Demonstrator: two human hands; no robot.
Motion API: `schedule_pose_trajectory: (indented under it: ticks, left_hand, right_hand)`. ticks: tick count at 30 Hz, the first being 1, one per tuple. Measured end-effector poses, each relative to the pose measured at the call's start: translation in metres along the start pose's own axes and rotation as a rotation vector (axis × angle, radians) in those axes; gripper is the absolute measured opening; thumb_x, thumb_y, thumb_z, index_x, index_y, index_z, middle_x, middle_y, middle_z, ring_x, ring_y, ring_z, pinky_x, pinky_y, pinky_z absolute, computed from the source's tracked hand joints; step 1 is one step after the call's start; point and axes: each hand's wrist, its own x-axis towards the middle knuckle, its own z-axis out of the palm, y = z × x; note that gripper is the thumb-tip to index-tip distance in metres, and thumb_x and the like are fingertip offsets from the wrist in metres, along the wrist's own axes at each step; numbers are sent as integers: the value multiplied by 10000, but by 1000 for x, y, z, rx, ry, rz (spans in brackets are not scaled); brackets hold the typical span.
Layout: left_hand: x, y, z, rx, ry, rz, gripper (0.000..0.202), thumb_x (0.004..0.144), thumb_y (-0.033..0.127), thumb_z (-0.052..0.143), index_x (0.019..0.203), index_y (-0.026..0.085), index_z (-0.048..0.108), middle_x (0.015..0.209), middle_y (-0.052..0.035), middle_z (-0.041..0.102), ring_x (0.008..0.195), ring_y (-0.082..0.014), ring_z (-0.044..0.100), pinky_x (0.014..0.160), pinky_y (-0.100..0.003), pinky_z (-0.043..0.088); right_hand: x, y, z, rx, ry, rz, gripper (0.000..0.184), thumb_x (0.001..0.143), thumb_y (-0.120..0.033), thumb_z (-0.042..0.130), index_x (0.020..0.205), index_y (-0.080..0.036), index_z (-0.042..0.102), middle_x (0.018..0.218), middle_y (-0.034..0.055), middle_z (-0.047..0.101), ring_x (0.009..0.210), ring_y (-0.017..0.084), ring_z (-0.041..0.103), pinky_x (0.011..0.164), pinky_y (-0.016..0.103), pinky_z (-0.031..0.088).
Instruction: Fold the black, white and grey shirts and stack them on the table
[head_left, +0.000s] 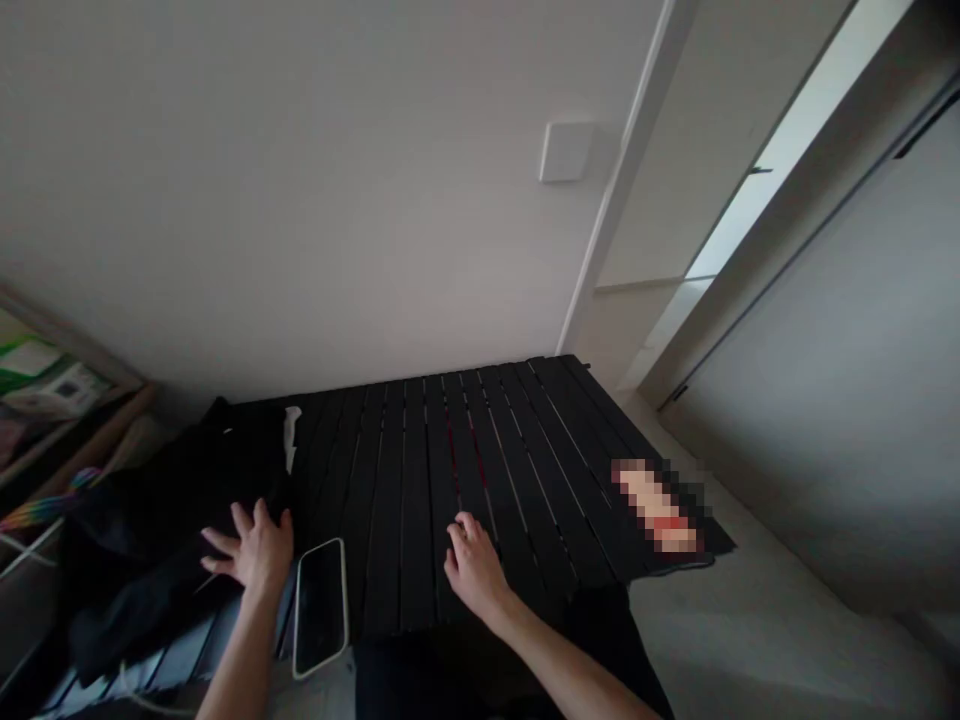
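My left hand (259, 553) is open, its fingers spread over the edge of a black cloth bundle (172, 500), perhaps a garment. Just right of that hand, a smartphone (321, 605) with a dark screen and pale edge lies on the black slatted table (382, 480). Nearer the table's middle, my right hand (476, 568) is low over the slats with its fingers curled in. Nothing shows in its grip, and the palm side is hidden.
A pixelated pinkish patch (660, 508) covers something at the table's right end. Shelves (127, 400) holding packages stand at far left, near a rainbow-coloured item (56, 500). A white wall (337, 200) backs the table; a grey door panel (847, 350) is at right.
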Motion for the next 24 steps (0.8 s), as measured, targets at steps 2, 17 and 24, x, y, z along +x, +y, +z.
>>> schedule_pose_trajectory:
  ticks: [2, 17, 24]
  left_hand:
    - [11, -17, 7, 35, -11, -54, 448, 916, 406, 350, 1278, 196, 509, 1450, -152, 400, 1378, -436, 158, 978, -675, 215]
    - [-7, 46, -106, -403, 460, 100, 395, 931, 362, 372, 1167, 156, 612, 1102, -110, 653, 1063, -257, 583, 959, -377, 401]
    - [-88, 131, -82, -830, -337, 503, 356, 870, 346, 485, 1162, 214, 641, 1107, -63, 686, 1060, -228, 621, 984, -360, 458]
  right_hand:
    - [2, -2, -1, 14, 2, -10, 305, 789, -85, 481, 1061, -176, 584, 1214, 114, 531, 1082, 234, 558, 919, 362, 474]
    - [28, -5, -4, 376, 91, -37, 219, 822, -177, 448, 984, -195, 595, 1064, 86, 563, 875, 190, 649, 821, 315, 535]
    - [56, -5, -29, 544, 244, 55, 302, 892, -364, 380, 1008, -185, 594, 995, 115, 629, 924, 228, 631, 833, 369, 515]
